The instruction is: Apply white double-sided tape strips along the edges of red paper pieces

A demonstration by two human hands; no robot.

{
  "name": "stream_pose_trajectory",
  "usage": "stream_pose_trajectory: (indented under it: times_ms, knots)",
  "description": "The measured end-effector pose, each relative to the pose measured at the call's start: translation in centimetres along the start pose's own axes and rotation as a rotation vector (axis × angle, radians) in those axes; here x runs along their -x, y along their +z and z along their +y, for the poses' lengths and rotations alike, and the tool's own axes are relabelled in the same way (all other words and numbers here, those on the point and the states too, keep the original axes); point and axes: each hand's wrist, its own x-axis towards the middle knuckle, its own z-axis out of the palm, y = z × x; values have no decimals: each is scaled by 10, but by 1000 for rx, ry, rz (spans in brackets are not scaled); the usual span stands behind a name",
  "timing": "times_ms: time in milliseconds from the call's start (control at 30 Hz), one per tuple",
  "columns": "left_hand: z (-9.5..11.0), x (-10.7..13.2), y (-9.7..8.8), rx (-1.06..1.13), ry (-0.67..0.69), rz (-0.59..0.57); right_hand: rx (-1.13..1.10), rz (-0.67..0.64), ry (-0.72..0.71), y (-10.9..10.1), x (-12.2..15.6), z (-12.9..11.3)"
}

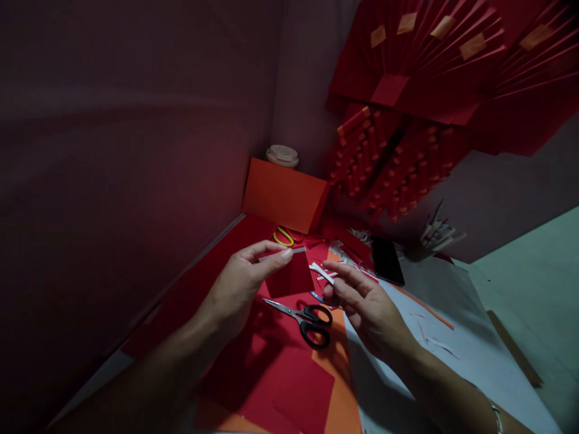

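My left hand [246, 277] pinches a small red paper piece [289, 274] by its upper edge, where a pale strip runs along the top. Between the fingers of my right hand [362, 295] is a thin white strip [322, 272], its free end pointing toward the red piece. Just below both hands lies a pair of black-handled scissors [312, 322], blades to the left, on red paper. A larger red sheet [289, 392] rests nearer to me, over orange paper [339, 367].
An orange folded card [284, 193] stands at the back before a lidded cup [283, 155]. Yellow-handled scissors [283, 236] lie near it. To the right are a phone [387, 260], a pen holder [427, 241] and paper scraps [436, 343]. Red paper fans [420, 60] and firecracker-like strings [362, 144] hang on the wall.
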Motion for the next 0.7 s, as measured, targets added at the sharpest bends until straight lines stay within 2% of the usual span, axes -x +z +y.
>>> stream_pose_trajectory:
  times_ms: [133, 300, 400, 533, 600, 700]
  knots:
    - [-3, -3, 0, 46, 50, 44, -124, 16, 53, 6, 1, 6]
    - [-5, -3, 4, 2, 39, 57, -194, 96, 2, 11, -1, 10]
    - [-5, 0, 7, -133, -10, -38, -161, 134, -66, 10, -3, 10]
    - [-6, 5, 8, -320, -141, -174, -67, 149, -131, 11, -3, 10]
    - [-7, 5, 8, -397, -132, -215, -17, 125, -141, 12, -3, 11]
    - [-7, 4, 8, -483, -37, -246, 66, 87, -153, 11, -2, 16]
